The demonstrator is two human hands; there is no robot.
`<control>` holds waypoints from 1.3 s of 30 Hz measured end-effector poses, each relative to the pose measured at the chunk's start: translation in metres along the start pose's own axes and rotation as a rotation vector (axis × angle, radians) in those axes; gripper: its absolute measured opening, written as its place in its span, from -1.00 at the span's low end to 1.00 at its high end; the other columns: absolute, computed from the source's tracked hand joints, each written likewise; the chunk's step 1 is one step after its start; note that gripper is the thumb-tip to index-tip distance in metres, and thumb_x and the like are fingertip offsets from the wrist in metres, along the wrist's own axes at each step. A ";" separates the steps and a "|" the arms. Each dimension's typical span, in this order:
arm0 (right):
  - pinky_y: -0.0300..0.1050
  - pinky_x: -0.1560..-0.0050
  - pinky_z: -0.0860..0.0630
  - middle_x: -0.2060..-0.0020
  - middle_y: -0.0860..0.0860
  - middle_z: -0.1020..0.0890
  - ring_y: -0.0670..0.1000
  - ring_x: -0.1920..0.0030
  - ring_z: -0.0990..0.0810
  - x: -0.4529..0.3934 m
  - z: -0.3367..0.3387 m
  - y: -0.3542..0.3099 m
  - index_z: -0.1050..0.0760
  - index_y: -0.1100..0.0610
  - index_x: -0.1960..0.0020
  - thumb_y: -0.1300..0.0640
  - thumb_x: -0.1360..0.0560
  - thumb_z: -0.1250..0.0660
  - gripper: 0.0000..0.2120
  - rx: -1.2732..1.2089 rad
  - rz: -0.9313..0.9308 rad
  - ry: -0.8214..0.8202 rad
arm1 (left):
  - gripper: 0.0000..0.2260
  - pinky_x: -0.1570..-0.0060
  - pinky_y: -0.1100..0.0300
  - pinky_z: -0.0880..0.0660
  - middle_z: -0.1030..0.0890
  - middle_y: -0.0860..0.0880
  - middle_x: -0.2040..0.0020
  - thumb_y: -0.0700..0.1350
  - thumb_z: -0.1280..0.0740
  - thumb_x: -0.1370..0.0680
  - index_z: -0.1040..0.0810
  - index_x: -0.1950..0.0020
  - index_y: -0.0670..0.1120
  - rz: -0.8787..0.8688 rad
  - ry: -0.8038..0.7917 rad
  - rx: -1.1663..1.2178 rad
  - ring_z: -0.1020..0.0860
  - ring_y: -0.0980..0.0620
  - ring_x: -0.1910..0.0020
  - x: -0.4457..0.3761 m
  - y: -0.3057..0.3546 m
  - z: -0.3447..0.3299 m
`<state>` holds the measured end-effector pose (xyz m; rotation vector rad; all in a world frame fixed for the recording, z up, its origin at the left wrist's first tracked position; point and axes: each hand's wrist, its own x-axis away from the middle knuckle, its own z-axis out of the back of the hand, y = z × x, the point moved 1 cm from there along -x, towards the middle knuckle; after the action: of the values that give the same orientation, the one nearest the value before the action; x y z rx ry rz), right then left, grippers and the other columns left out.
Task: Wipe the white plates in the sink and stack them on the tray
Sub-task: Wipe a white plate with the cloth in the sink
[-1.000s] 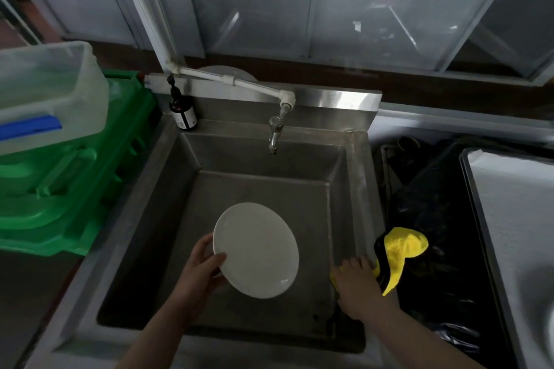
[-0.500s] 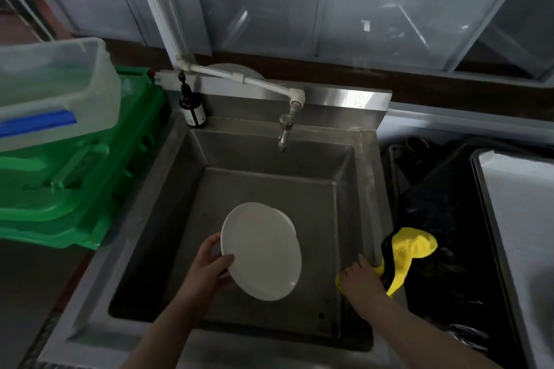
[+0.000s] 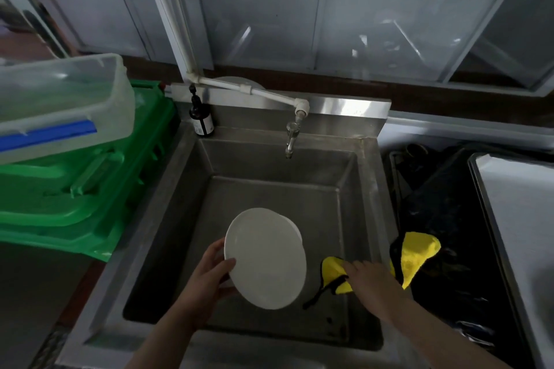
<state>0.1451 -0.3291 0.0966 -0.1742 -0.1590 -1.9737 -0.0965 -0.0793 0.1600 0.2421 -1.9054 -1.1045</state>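
Two white plates (image 3: 265, 257) sat over the sink (image 3: 269, 189) basin, one tilted up in the left hand (image 3: 207, 281), the other showing only as a sliver of rim behind it. The thumb lay across the front plate's face with the fingers curled beneath the edge, probably to offer that face for wiping. At the sink's right wall the right hand (image 3: 371, 281) gripped the yellow cloth (image 3: 416, 257) draped over the rim, apparently drawing it toward the plates. The metal tray (image 3: 515, 219) waited further right of the sink, with no plate visible on its near part.
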 end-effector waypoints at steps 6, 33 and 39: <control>-0.01 0.23 -0.63 0.00 0.02 -0.67 0.07 0.11 -0.68 0.001 0.057 -0.014 -0.52 0.12 -0.26 0.00 -0.59 -0.17 -0.66 -0.335 -0.071 0.309 | -0.67 0.27 0.07 -0.63 -0.60 -0.06 -0.19 -0.27 -0.26 -0.62 -0.45 -0.30 0.08 -0.028 -0.031 -0.036 -0.62 -0.18 -0.10 0.010 0.012 0.000; -0.53 -0.07 -0.34 -0.25 -0.27 -0.40 -0.29 -0.20 -0.38 0.006 0.126 -0.086 -0.33 -0.02 -0.46 0.04 -0.53 -0.42 -0.46 -1.119 -0.392 0.409 | -0.48 -0.12 -0.35 -0.51 -0.68 -0.06 -0.15 -0.12 -0.40 -0.40 -0.46 -0.36 0.06 -0.373 -0.227 -0.068 -0.64 -0.20 -0.13 0.048 0.070 -0.024; -0.59 0.08 -0.36 -0.02 -0.44 -0.58 -0.42 -0.05 -0.52 0.007 0.139 -0.093 -0.56 -0.05 -0.23 0.19 -0.56 -0.39 -0.72 -1.173 -0.372 0.504 | -0.53 0.02 -0.26 -0.62 -0.68 -0.09 -0.13 -0.13 -0.40 -0.43 -0.49 -0.34 0.03 -0.446 -0.278 -0.145 -0.65 -0.20 -0.10 0.057 0.083 -0.031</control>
<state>0.0638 -0.2721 0.2312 -0.4022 1.3945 -2.1729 -0.0850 -0.0810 0.2650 0.4679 -2.0565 -1.6381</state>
